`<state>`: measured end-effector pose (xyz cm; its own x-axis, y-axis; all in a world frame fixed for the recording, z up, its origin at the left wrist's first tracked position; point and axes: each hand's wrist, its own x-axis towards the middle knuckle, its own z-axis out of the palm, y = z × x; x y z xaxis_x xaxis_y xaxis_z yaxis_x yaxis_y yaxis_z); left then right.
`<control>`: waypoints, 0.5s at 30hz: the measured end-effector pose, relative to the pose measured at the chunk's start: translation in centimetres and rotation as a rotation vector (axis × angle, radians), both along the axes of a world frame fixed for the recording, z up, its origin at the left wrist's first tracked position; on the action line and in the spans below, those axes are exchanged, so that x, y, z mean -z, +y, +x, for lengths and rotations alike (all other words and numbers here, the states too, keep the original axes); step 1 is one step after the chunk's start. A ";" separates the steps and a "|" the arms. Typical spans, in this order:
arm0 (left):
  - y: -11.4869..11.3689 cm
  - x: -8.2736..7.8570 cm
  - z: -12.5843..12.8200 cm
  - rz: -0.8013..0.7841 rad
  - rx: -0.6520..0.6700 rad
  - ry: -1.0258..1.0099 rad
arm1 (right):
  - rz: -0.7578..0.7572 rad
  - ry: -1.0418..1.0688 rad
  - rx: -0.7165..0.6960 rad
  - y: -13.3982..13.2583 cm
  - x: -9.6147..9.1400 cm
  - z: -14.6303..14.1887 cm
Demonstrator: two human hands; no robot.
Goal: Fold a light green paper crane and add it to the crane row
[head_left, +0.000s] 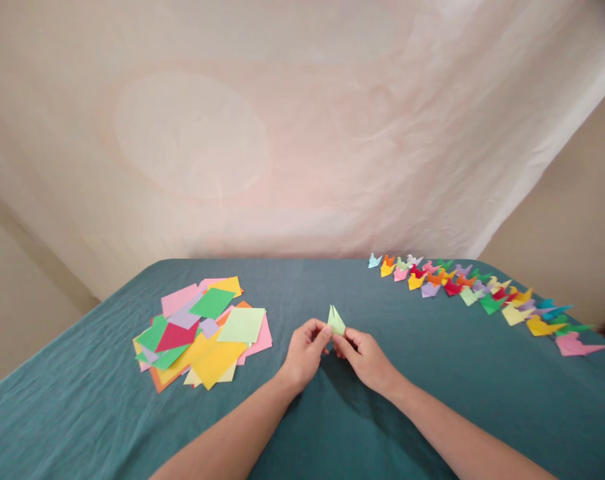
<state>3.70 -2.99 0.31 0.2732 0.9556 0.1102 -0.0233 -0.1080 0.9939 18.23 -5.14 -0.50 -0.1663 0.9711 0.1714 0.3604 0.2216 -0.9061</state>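
Note:
A small pale green folded paper piece (336, 322) with two pointed tips stands up between my hands, just above the teal tablecloth (332, 427). My left hand (305, 353) pinches its left lower edge with thumb and fingers closed. My right hand (365, 357) pinches the right lower edge the same way. Both forearms reach in from the bottom of the view.
A loose pile of coloured paper squares (202, 330) lies to the left of my hands. A curved row of several finished folded paper birds (482, 293) runs along the far right of the table. A pale cloth backdrop (302, 133) hangs behind the table.

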 end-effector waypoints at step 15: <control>0.2 0.0 -0.1 -0.012 -0.032 -0.010 | 0.022 0.036 0.029 -0.3 -0.1 -0.1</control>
<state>3.62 -2.83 0.27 0.2417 0.9651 0.1008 -0.0298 -0.0965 0.9949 18.18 -5.44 -0.42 -0.1315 0.9714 0.1976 0.3343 0.2311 -0.9137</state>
